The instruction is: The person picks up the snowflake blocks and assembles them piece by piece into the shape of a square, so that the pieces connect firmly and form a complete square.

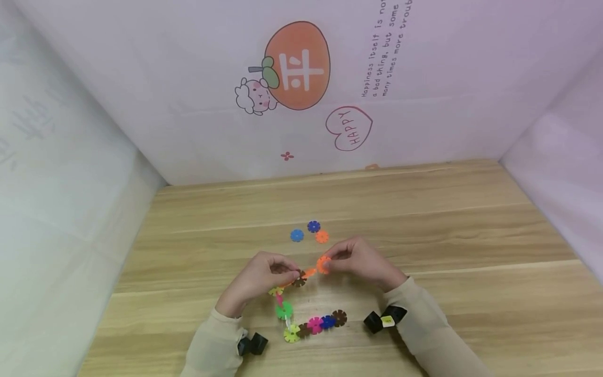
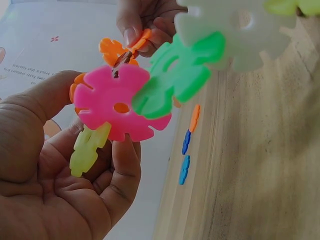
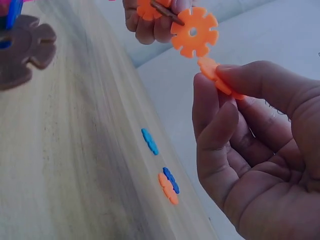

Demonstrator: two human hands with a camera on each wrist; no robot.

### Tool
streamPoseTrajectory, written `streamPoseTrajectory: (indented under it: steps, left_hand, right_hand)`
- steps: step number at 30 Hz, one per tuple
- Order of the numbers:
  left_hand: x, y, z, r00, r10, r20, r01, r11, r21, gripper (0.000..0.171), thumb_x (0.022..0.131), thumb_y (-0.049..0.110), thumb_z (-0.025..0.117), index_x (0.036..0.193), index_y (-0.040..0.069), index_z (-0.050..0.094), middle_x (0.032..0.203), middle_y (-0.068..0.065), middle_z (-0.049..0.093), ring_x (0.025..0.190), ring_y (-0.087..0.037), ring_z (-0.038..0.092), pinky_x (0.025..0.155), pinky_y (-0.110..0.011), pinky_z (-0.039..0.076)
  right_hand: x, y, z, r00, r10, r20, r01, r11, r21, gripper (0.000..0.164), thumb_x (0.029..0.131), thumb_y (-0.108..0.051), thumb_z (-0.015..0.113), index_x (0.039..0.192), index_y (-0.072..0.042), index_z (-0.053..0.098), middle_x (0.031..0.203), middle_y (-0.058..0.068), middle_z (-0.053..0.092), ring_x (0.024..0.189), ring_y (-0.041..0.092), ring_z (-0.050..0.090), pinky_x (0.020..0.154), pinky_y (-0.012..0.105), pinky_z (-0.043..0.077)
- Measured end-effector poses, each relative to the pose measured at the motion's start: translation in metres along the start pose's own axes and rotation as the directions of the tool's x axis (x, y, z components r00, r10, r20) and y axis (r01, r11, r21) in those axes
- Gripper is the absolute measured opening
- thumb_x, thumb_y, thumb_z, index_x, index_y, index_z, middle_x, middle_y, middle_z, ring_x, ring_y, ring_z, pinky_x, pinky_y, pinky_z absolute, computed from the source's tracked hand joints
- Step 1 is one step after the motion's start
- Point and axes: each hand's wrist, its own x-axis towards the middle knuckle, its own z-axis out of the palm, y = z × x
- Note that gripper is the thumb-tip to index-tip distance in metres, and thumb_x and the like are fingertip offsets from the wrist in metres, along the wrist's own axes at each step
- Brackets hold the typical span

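A chain of slotted plastic flower discs bends round in front of me, from the left hand down to a row ending in a brown disc [image 1: 339, 318]. My left hand [image 1: 264, 275] pinches the chain's upper part near another brown disc [image 1: 299, 281]. Beyond it an orange disc [image 3: 204, 35] forms the chain's upper end. Between thumb and fingers, my right hand [image 1: 360, 262] pinches a second orange disc [image 1: 323, 265], its edge right at the rim of the chain's end disc. Along the chain's side are a pink disc [image 2: 100, 95], a green disc [image 2: 187, 80] and a white disc [image 2: 215, 25].
Beyond the hands, a light blue disc [image 1: 297, 235], a dark blue disc [image 1: 313, 226] and an orange loose disc [image 1: 322, 237] lie flat on the wooden table [image 1: 212, 214]. A printed white sheet [image 1: 198, 131] stands behind the table.
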Motion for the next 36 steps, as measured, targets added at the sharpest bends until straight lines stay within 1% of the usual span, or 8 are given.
streamPoseTrajectory:
  steps: [6, 10, 17, 21, 30, 36]
  left_hand:
    - [0.0007, -0.0001, 0.0005, 1.000, 0.008, 0.003, -0.008, 1.000, -0.004, 0.015, 0.090, 0.016, 0.072, 0.098, 0.003, 0.075, 0.091, -0.007, 0.073, 0.079, -0.013, 0.064, 0.068, -0.026, 0.054]
    - [0.0012, -0.0012, 0.0008, 1.000, 0.009, 0.008, -0.009, 1.000, -0.004, 0.015, 0.090, 0.016, 0.072, 0.098, 0.003, 0.075, 0.092, -0.006, 0.073, 0.079, -0.013, 0.064, 0.069, -0.026, 0.054]
    - [0.0027, -0.0028, 0.0017, 1.000, 0.000, 0.007, 0.000, 1.000, 0.022, 0.013, 0.091, 0.017, 0.071, 0.097, 0.007, 0.075, 0.091, -0.003, 0.074, 0.080, -0.013, 0.065, 0.070, -0.027, 0.055]
    - [0.0036, -0.0036, 0.0027, 1.000, -0.006, -0.002, 0.006, 1.000, 0.029, 0.011, 0.091, 0.017, 0.071, 0.095, 0.009, 0.076, 0.090, -0.002, 0.074, 0.081, -0.014, 0.066, 0.071, -0.028, 0.055]
    - [0.0036, -0.0048, 0.0042, 1.000, 0.004, -0.020, -0.004, 0.999, 0.034, 0.008, 0.091, 0.015, 0.071, 0.094, 0.008, 0.076, 0.093, -0.003, 0.075, 0.083, -0.015, 0.066, 0.072, -0.030, 0.056]
    - [0.0028, -0.0046, 0.0031, 0.999, 0.023, -0.048, -0.022, 0.999, 0.033, 0.013, 0.091, 0.017, 0.072, 0.097, 0.006, 0.076, 0.095, -0.006, 0.075, 0.084, -0.015, 0.066, 0.074, -0.029, 0.056]
  right_hand:
    - [-0.0019, -0.0023, 0.0005, 1.000, -0.002, 0.012, 0.002, 1.000, 0.010, 0.021, 0.086, -0.022, 0.077, 0.100, -0.007, 0.076, 0.096, 0.006, 0.076, 0.091, 0.019, 0.068, 0.084, 0.035, 0.053]
    - [-0.0021, -0.0021, 0.0007, 1.000, -0.019, 0.022, 0.018, 1.000, 0.022, 0.022, 0.086, -0.022, 0.077, 0.100, -0.007, 0.076, 0.096, 0.006, 0.076, 0.091, 0.021, 0.069, 0.085, 0.036, 0.053]
    - [-0.0016, -0.0021, 0.0033, 0.998, -0.051, 0.040, 0.049, 0.998, 0.031, 0.021, 0.086, -0.022, 0.077, 0.099, -0.007, 0.076, 0.095, 0.007, 0.075, 0.090, 0.022, 0.069, 0.086, 0.037, 0.053]
    - [-0.0017, -0.0021, 0.0039, 0.998, -0.043, 0.036, 0.042, 0.998, 0.038, 0.020, 0.085, -0.021, 0.077, 0.099, -0.006, 0.076, 0.095, 0.008, 0.076, 0.090, 0.022, 0.069, 0.086, 0.036, 0.052]
    - [-0.0003, -0.0021, 0.0067, 1.000, -0.009, 0.027, 0.008, 1.000, 0.026, 0.018, 0.083, -0.020, 0.079, 0.097, -0.008, 0.077, 0.095, 0.006, 0.076, 0.090, 0.021, 0.067, 0.085, 0.036, 0.051]
    - [0.0008, -0.0042, 0.0102, 1.000, 0.004, 0.011, -0.004, 0.999, 0.041, 0.018, 0.083, -0.019, 0.079, 0.096, -0.007, 0.077, 0.095, 0.005, 0.076, 0.089, 0.020, 0.067, 0.083, 0.035, 0.052]
